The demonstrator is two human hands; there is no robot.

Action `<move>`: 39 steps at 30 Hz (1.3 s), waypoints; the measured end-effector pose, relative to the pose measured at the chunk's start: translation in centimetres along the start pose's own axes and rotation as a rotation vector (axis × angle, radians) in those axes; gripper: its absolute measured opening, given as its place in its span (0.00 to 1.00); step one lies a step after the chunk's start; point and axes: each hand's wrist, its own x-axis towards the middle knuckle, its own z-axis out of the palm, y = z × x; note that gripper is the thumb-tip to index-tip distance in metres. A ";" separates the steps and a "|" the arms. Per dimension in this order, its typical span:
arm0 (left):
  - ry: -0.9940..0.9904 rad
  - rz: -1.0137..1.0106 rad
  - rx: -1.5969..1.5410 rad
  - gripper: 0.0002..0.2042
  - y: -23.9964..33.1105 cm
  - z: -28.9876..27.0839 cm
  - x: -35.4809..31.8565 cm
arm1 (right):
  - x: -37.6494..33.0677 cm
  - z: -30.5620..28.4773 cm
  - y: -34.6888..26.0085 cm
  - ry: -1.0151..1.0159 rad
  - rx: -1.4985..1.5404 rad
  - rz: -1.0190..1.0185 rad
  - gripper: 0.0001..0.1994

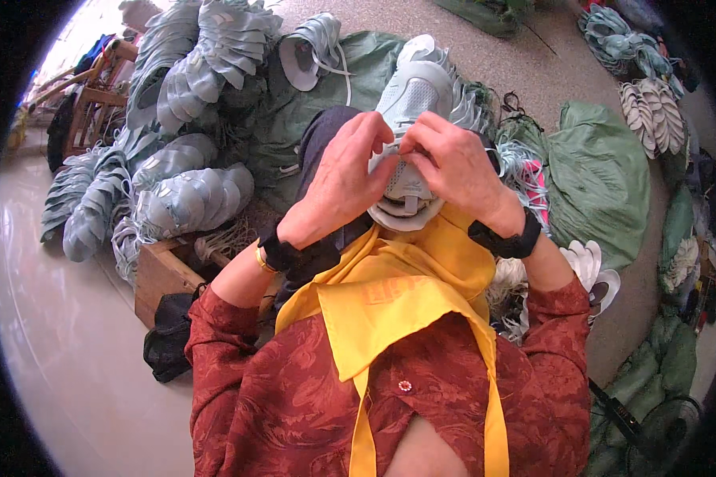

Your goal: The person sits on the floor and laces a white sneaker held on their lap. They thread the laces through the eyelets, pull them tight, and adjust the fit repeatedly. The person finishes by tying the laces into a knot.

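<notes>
A pale grey-blue shoe upper (pixel 410 91) lies lengthwise over my lap, its heel opening towards me and its toe pointing away. My left hand (pixel 348 171) comes over its left side, thumb and fingertips curled together at the lacing area. From the other side my right hand (pixel 457 167) meets it, the thumb and index finger pinched close to the left fingertips. Whatever sits in the two pinches is too small or too covered to make out. Behind the upper, more stacked uppers (pixel 471 107) partly show.
Bundled shoe uppers (pixel 195 199) are heaped at the left, by a wooden box (pixel 163 278). A green sack (pixel 597 175) and pale laces (pixel 521 171) lie at the right. A single upper with loose laces (pixel 298 63) rests far left on green sheeting. A yellow apron (pixel 390 310) covers my front.
</notes>
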 end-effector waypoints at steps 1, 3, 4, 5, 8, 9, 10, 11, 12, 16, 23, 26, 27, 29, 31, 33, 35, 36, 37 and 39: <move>-0.017 -0.007 -0.019 0.07 -0.3 0.2 0.0 | 0.0 0.1 -0.1 -0.006 -0.016 0.005 0.05; -0.053 -0.019 -0.058 0.07 -1.2 0.8 0.1 | -0.1 0.3 -0.1 0.003 -0.028 0.011 0.06; -0.047 -0.026 -0.056 0.07 -1.3 1.0 0.0 | -0.2 0.4 0.0 0.019 -0.024 0.012 0.06; -0.040 -0.032 -0.054 0.07 -1.4 1.0 0.1 | -0.2 0.4 0.0 0.035 -0.019 0.013 0.07; -0.033 -0.087 -0.073 0.08 -1.1 1.0 0.0 | -0.4 -0.1 -0.1 0.068 0.112 0.065 0.06; -0.034 -0.110 -0.084 0.08 -1.0 1.0 0.0 | -0.5 -0.2 -0.1 0.073 0.182 0.113 0.06; -0.031 -0.108 -0.086 0.08 -0.9 0.9 0.1 | -0.7 -0.3 0.0 0.077 0.253 0.162 0.06; -0.027 -0.106 -0.088 0.08 -0.8 0.9 0.1 | -0.7 -0.3 0.0 0.082 0.323 0.211 0.05; -0.026 -0.104 -0.091 0.09 -0.7 0.9 0.1 | -0.8 -0.3 -0.2 0.090 0.337 0.221 0.05; 0.026 -0.021 -0.113 0.07 -0.8 0.9 0.4 | 0.4 -0.7 -1.5 0.144 0.319 0.111 0.06; 0.049 -0.172 -0.258 0.07 -0.8 1.0 -0.1 | 0.4 -3.1 -0.7 0.079 0.371 0.228 0.07; 0.084 -0.263 -0.311 0.07 -0.7 0.6 -0.4 | -2.1 -4.4 1.2 0.141 0.162 0.251 0.09; 0.102 -0.287 -0.319 0.07 -0.7 0.3 -0.6 | -2.9 -4.7 1.5 0.145 0.088 0.258 0.10; 0.137 -0.297 -0.372 0.07 -0.6 -0.4 -1.0 | -4.3 -4.7 2.1 0.162 0.077 0.296 0.08; 0.159 -0.336 -0.456 0.07 -0.1 -1.4 -1.4 | -5.6 -4.7 2.4 0.143 0.051 0.359 0.06; 0.164 -0.380 -0.472 0.06 0.2 -2.5 -2.1 | -6.4 -4.0 2.4 0.134 0.133 0.382 0.06; 0.169 -0.408 -0.496 0.06 0.5 -3.8 -2.7 | -6.6 -3.2 2.0 0.100 0.184 0.406 0.06; 0.172 -0.424 -0.470 0.06 0.6 -4.5 -3.2 | -6.4 -3.0 1.7 0.085 0.177 0.384 0.07; 0.177 -0.436 -0.429 0.05 0.4 -5.1 -3.5 | -6.4 -2.8 1.9 0.066 0.169 0.370 0.07; 0.191 -0.461 -0.348 0.05 0.1 -6.5 -4.2 | -6.3 -2.2 2.4 0.026 0.155 0.340 0.07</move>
